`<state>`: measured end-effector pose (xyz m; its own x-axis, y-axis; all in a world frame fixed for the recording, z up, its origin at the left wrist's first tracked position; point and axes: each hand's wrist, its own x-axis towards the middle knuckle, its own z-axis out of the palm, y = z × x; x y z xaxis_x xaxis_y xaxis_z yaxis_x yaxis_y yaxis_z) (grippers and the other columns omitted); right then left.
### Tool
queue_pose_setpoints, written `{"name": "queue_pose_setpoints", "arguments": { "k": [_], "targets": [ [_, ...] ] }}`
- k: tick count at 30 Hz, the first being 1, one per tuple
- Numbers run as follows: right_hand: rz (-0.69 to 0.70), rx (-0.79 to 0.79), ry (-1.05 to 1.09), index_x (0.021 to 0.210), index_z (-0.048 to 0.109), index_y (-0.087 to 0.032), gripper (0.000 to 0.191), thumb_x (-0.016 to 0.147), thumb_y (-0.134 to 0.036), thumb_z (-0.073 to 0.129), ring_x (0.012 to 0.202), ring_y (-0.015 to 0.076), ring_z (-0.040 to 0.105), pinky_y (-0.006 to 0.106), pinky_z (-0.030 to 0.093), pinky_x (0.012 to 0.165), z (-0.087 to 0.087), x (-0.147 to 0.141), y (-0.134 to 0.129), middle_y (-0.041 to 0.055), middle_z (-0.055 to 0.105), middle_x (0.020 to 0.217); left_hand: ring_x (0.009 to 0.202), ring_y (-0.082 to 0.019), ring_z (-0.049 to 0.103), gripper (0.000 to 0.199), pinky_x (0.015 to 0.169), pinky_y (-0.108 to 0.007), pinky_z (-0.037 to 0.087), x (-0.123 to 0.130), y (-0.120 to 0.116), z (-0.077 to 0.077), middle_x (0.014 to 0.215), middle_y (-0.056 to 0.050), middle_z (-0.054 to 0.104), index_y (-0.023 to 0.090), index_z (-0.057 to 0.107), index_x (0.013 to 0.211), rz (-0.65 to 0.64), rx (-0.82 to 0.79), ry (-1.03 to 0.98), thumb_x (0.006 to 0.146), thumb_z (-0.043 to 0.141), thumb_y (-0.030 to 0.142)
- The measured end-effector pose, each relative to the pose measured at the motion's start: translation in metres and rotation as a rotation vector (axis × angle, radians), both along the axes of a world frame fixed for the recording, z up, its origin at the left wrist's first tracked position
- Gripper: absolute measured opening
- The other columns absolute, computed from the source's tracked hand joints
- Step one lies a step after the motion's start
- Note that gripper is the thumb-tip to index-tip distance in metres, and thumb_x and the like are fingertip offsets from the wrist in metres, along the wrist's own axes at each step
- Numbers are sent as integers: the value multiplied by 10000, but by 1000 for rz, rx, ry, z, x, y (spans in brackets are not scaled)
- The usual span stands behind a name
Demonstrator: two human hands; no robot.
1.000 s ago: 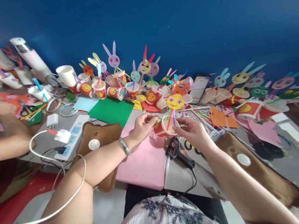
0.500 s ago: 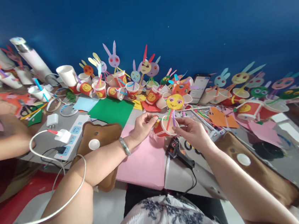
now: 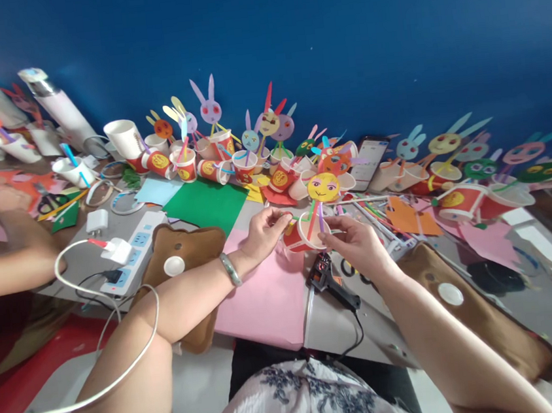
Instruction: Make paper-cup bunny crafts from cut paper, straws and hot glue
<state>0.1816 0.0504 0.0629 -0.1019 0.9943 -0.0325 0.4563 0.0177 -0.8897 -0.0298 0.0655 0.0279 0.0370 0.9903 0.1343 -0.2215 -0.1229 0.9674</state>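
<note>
- Left hand (image 3: 266, 235): thumb and forefinger pinched together, apparently on the outer end of a thin green straw (image 3: 301, 218); contact point too small to confirm.
- Red-and-white paper cup (image 3: 301, 238): between the hands, tipped, long axis roughly crosswise, mouth toward right hand; base hard to make out.
- Round yellow paper face (image 3: 323, 188): above cup mouth; top edge blends into orange paper figure (image 3: 334, 162) behind.
- Right hand (image 3: 359, 244): nearer the rim, gripping it; some fingertips hidden.
</note>
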Motion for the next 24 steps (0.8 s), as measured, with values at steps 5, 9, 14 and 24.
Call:
{"name": "queue_pose_setpoints", "arguments": {
  "k": [5, 9, 14, 24],
  "targets": [
    [-1, 2, -5, 1119, 703, -188, 465, 776, -498, 752, 678, 214, 741, 340, 617, 652, -2, 1, 1, 67, 788, 952, 764, -133, 637, 303, 677, -250, 516, 0, -2, 2, 803, -22, 673, 174, 629, 826, -3, -10, -10, 836, 740, 456],
    [1, -13, -6, 1130, 699, -189, 470, 776, -494, 751, 703, 225, 739, 357, 613, 684, -3, 2, 1, 66, 785, 909, 755, -132, 632, 297, 672, -248, 513, 0, -2, 3, 794, -19, 668, 176, 623, 825, -3, -10, -13, 837, 740, 448],
    [0, -13, -5, 1138, 695, -181, 478, 777, -489, 750, 707, 228, 741, 362, 612, 688, -2, 2, 1, 65, 784, 895, 754, -131, 636, 271, 701, -261, 516, 0, -1, 2, 803, -15, 658, 169, 623, 832, -3, 1, -12, 838, 731, 417],
    [9, -21, -2, 1130, 697, -188, 473, 767, -485, 761, 706, 235, 748, 358, 615, 676, 3, 1, 0, 53, 786, 846, 770, -138, 636, 247, 707, -265, 519, 0, -1, 1, 804, -19, 663, 179, 636, 846, -12, -2, -28, 834, 737, 404]
  ]
}}
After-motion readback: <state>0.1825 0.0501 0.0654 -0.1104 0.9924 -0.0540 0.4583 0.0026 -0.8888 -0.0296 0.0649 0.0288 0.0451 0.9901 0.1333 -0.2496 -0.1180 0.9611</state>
